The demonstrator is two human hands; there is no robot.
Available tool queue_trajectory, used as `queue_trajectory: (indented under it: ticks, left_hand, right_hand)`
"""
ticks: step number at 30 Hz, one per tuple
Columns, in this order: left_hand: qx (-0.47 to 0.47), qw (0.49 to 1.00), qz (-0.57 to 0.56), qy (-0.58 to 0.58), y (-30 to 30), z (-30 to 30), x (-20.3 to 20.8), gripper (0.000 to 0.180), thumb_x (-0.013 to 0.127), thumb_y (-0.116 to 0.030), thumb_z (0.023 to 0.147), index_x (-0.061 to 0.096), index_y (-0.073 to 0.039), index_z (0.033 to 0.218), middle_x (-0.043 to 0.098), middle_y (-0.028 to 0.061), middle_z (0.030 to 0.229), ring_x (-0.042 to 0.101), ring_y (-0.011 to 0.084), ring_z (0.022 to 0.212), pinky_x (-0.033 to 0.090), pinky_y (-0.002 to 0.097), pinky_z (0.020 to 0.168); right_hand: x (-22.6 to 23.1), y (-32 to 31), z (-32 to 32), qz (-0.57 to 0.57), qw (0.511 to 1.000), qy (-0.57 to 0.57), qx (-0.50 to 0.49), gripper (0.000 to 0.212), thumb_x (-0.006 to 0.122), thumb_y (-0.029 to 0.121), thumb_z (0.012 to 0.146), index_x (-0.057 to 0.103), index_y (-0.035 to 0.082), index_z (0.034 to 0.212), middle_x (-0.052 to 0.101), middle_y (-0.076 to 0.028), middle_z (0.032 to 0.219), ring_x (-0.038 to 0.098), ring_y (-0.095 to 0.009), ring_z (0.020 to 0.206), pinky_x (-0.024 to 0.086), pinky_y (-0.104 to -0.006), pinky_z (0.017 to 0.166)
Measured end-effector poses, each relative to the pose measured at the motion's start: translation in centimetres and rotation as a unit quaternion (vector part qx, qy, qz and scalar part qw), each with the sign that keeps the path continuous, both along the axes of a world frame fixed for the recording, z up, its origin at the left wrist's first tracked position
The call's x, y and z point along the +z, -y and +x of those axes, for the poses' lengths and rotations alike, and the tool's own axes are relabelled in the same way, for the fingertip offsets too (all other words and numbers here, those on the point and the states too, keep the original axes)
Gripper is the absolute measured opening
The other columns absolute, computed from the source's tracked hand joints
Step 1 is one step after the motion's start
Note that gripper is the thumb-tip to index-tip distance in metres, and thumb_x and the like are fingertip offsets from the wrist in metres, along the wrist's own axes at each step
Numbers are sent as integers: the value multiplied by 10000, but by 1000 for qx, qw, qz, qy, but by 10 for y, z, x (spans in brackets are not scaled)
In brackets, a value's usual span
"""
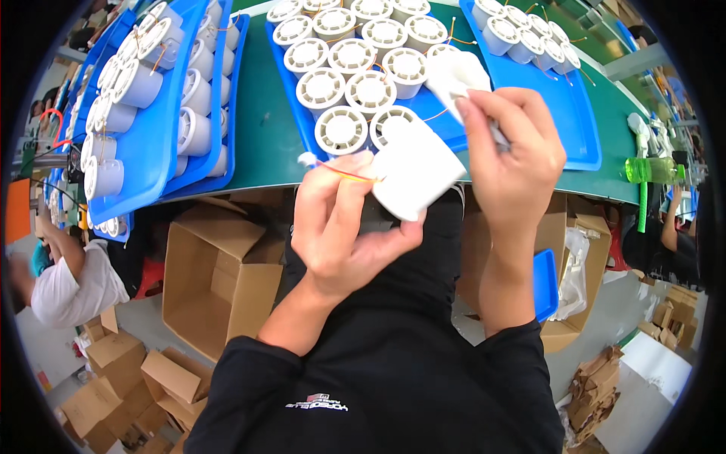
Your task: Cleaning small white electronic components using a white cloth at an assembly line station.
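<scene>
L hand (333,223) grips white cup (422,170) by worktop (265,144) near edge, so side's exposed; R hand (522,147) pinches prob. white cloth (458,72).

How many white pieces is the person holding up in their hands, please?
2: a white cup-shaped piece in the left hand, and a white curved piece in the right hand. Any small ones behind the fingers would be hidden.

Bright, fairly even light covers the worktop (259,144), nearly bleaching the held white cylinder (420,171). Straight edges bow toward the black rim, where details soften, perhaps from the lens.
</scene>
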State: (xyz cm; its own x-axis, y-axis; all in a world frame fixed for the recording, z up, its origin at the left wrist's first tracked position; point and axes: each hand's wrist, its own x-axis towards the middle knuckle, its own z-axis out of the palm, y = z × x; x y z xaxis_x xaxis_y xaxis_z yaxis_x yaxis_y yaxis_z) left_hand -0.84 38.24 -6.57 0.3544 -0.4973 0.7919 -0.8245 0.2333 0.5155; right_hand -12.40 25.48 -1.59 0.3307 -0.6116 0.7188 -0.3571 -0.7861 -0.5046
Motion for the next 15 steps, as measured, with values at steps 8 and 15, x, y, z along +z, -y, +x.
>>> queue_trajectory:
  ticks: [8,15]
  left_hand:
    - [-26,1000,12,-12,0,5,5,616,827,-51,576,565,102,1112,495,150,1110,594,259,1009,588,314,770]
    - [-19,1000,18,-7,-1,8,4,622,830,-59,587,554,103,1121,481,155,1126,591,252,1002,587,313,771]
  right_hand:
    - [-10,-4,-17,70,991,104,-39,100,735,9,771,673,-21,843,608,-62,772,518,-106,634,408,-227,552]
    - [-14,-8,-20,85,985,147,-21,91,716,-7,791,657,-26,858,610,-69,808,527,-110,683,420,-224,597]
